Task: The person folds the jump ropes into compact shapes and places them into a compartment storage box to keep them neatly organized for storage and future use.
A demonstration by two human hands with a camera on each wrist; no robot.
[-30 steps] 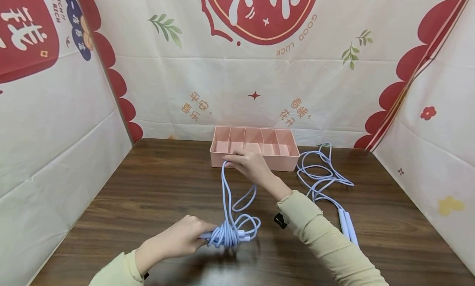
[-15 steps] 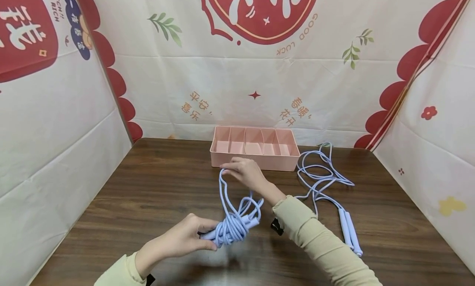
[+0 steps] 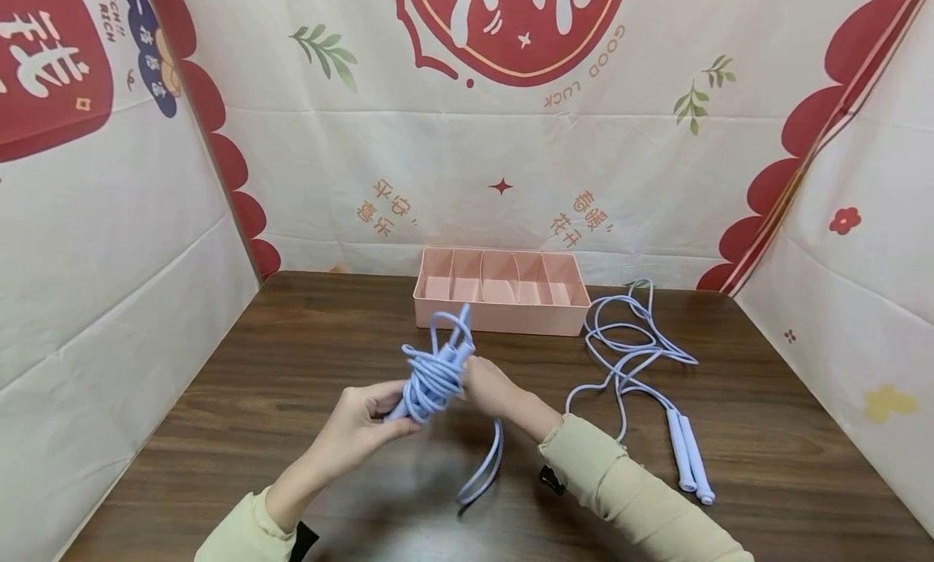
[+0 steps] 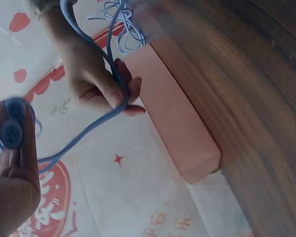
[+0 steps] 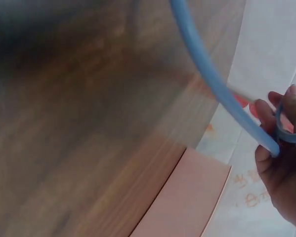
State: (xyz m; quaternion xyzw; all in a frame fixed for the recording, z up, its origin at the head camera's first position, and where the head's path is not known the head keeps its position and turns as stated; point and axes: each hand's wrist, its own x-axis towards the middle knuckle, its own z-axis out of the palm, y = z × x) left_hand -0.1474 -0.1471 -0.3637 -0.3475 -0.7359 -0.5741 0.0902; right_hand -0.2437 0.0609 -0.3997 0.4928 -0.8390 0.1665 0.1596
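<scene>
A light blue skipping rope point(image 3: 432, 381) is wound in a bundle round its own two handles. My left hand point(image 3: 357, 420) grips the handles' near ends, the bundle tilted up above the table; the round handle ends point(image 4: 12, 134) show in the left wrist view. My right hand point(image 3: 498, 390), just right of the bundle, pinches the rope's loose length, and a doubled tail hangs below it. In the left wrist view the cord point(image 4: 96, 121) runs from the bundle to the right hand's thumb and fingers. The right wrist view shows the cord point(image 5: 212, 79) trailing from my right hand point(image 5: 281, 173).
Behind the hands a pink box point(image 3: 503, 319) with several compartments stands at the table's back edge. A second light blue skipping rope point(image 3: 633, 353) lies loosely looped on the right, its two handles point(image 3: 688, 456) side by side. Printed cloth point(image 3: 467, 148) encloses the dark wooden table point(image 3: 292, 343).
The left hand has raised and tilted the bundle, so its far end points up. My right hand has come down from above, beside the bundle, bringing the loose rope round its right side.
</scene>
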